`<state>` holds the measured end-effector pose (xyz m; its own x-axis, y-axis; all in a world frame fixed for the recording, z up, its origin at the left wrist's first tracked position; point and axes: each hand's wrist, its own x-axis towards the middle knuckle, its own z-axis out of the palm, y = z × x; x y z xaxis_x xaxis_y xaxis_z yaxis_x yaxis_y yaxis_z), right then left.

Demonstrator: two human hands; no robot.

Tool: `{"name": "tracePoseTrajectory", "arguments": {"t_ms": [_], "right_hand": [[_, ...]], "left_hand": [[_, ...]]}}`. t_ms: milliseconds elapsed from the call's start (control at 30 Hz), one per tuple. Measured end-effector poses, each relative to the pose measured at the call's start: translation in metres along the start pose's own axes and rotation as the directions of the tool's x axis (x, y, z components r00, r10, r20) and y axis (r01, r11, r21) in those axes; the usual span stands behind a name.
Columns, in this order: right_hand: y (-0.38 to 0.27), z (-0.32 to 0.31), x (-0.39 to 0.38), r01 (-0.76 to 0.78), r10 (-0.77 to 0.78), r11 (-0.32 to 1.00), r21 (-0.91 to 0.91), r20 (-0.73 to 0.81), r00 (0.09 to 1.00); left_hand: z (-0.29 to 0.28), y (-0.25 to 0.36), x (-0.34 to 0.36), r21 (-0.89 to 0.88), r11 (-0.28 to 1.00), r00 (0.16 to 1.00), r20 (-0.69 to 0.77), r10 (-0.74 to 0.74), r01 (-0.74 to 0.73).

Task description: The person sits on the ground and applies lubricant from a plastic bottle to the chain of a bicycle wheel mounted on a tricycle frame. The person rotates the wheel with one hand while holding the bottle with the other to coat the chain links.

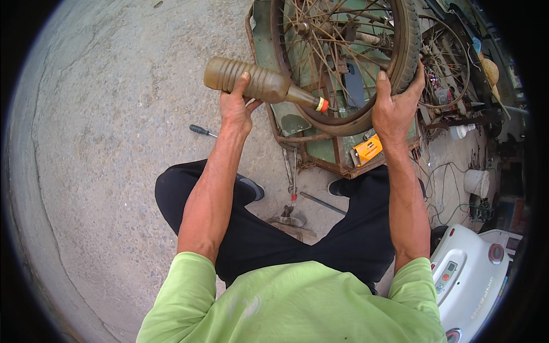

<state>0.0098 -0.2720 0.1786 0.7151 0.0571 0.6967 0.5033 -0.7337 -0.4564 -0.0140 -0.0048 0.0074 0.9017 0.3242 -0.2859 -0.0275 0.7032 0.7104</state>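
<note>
A brown, ribbed squeeze bottle (251, 80) with a red tip lies nearly level in my left hand (236, 106), whose fingers wrap round its body. Its nozzle points right, by the inner side of a wheel rim. That rusty spoked wheel (353, 123) has a black tyre and fills the top middle. My right hand (394, 108) grips the wheel's tyre at its lower right, thumb on the near face and fingers behind. Through the spokes a dark phone-like slab (353, 83) shows on the green metal surface beneath.
A green rusty-framed cart (331, 153) bears the wheel and an orange box (368, 150). A screwdriver (201, 131), pliers-like tool (293, 177) and metal rod (323, 203) lie on the concrete. A second spoked wheel (466, 74) and white machine (469, 280) stand at right.
</note>
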Motion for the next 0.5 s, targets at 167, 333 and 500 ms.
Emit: {"name": "tracePoseTrajectory", "arguments": {"t_ms": [167,333,500], "right_hand": [[-0.0005,-0.0009,-0.0059,-0.001,0.001,1.000,0.010,0.022,1.000],[0.0005,-0.0010,-0.0063,-0.035,0.033,0.998,0.047,0.041,0.999],[0.0026,-0.0009,-0.0056,-0.017,0.017,1.000,0.007,0.039,0.999]], "left_hand": [[-0.0079,0.0027,0.0032,-0.059,0.998,1.000,-0.010,-0.025,0.024],[-0.0047,0.0001,0.0018,-0.019,1.000,1.000,0.007,-0.013,0.013],[-0.0031,-0.0011,0.0003,-0.007,1.000,1.000,0.002,0.001,-0.001]]}}
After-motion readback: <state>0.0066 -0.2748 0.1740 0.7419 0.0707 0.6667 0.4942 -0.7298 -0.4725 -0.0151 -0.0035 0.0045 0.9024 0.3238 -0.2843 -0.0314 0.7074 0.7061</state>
